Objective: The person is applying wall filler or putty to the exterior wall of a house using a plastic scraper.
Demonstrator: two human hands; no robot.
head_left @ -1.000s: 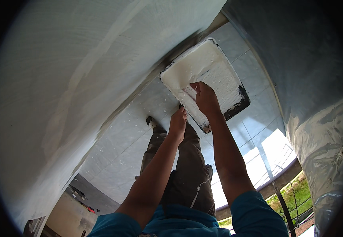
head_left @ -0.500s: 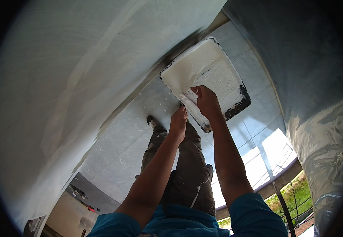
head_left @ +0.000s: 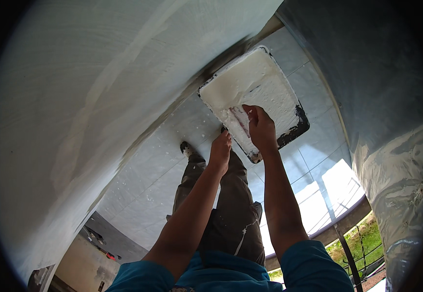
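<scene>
A black-rimmed paint tray point(head_left: 275, 86) holds thick white paint or filler, heaped smooth at its far left and spread rough over the rest. My right hand point(head_left: 262, 127) is closed over the tray's near part, its fingers bent around a white-coated tool with a reddish strip point(head_left: 241, 120). The hand partly hides that tool, so its exact kind is unclear. At the tray's near left edge, my left hand point(head_left: 220, 150) is closed with its fingertips against the rim. Dark smears and bare patches show along the tray's right side.
A pale, streaked wall point(head_left: 94, 97) curves along the left. Grey floor tiles point(head_left: 148, 185) carry white specks around my shoe point(head_left: 187, 148). Clear plastic sheeting point(head_left: 394, 180) hangs at the right. A metal railing point(head_left: 350, 250) borders grass at lower right.
My right hand has shifted slightly to the right and toward me within the tray, exposing more of the reddish strip. My left hand and the tray stay in place.
</scene>
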